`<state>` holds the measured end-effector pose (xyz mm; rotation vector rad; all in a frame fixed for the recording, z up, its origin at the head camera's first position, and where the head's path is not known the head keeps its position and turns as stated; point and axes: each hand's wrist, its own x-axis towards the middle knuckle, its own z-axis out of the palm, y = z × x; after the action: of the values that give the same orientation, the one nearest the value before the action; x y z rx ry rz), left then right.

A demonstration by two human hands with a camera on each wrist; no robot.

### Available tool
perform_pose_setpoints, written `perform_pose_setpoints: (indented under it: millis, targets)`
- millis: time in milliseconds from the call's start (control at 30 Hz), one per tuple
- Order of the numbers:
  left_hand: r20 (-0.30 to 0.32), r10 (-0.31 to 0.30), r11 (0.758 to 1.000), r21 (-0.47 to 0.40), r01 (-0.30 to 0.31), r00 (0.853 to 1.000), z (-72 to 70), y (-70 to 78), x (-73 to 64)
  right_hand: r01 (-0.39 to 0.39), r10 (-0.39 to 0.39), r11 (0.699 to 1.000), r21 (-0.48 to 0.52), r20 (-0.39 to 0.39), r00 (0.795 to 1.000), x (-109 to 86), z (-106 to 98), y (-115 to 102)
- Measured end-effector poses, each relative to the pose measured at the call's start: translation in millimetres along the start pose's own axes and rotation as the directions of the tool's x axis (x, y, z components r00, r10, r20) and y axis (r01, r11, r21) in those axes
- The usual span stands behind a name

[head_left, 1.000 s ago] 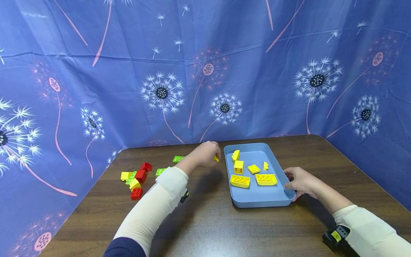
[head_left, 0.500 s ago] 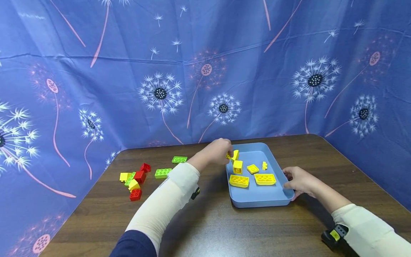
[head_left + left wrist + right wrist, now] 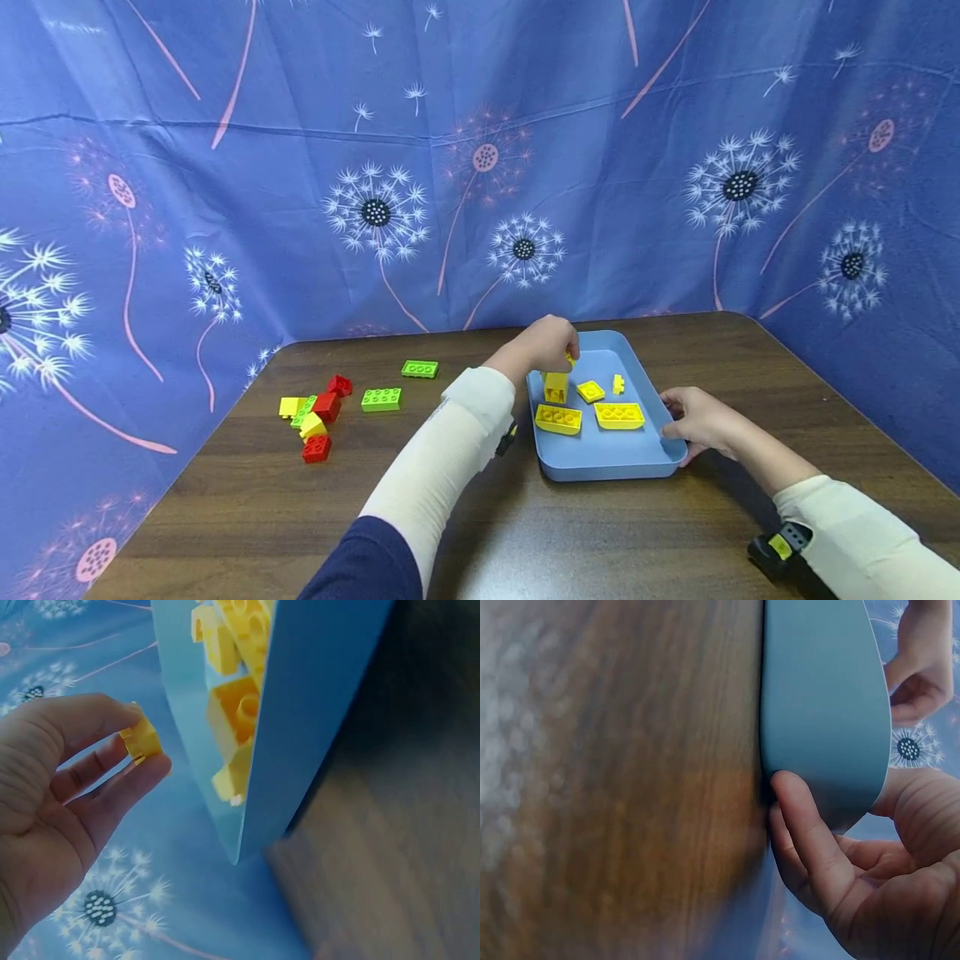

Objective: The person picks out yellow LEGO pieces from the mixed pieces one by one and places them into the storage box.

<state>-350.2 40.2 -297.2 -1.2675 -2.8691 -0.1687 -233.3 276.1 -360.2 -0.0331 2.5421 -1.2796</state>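
A small yellow toy brick [image 3: 142,737] is pinched between the thumb and fingers of my left hand [image 3: 548,343], over the far left part of the blue tray [image 3: 600,468]. Several yellow bricks lie in that tray: a long one [image 3: 558,419] at the front left, another long one [image 3: 619,416] beside it, a blocky one [image 3: 556,387], a flat square [image 3: 591,391] and a tiny piece [image 3: 618,384]. At the tray's right front corner my right hand [image 3: 703,423] grips the wall, its thumb over the rim and fingers along the outside.
On the left of the wooden table [image 3: 247,517] lies a cluster of red, green and yellow bricks, with a red brick [image 3: 317,449] in front. Two green bricks, a near one [image 3: 381,399] and a far one [image 3: 420,368], lie between it and the tray. A patterned blue cloth [image 3: 450,250] hangs behind.
My left hand has moved right, carrying the small yellow brick from beside the tray to over its far left part. My right hand stays on the tray corner.
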Motion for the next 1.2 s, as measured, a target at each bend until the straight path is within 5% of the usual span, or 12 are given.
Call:
perform_pose_setpoints:
  millis: [400, 800, 1200]
  targets:
    - [-0.003, -0.124, 0.991, -0.047, 0.124, 0.992, 24.5, 19.3, 26.7, 0.018, -0.018, 0.999, 0.042, 0.003, 1.000, -0.9, 2.2, 3.7]
    - [-0.005, -0.245, 0.964, -0.113, 0.243, 0.970, 34.0, 25.2, 31.5, 0.022, -0.021, 1.000, 0.021, -0.019, 1.000, -2.8, 2.8, 1.7]
    - [-0.004, -0.233, 0.966, -0.115, 0.231, 0.972, 36.0, 19.0, 29.3, 0.030, -0.030, 0.999, 0.014, -0.026, 0.999, -2.3, 3.8, 3.1]
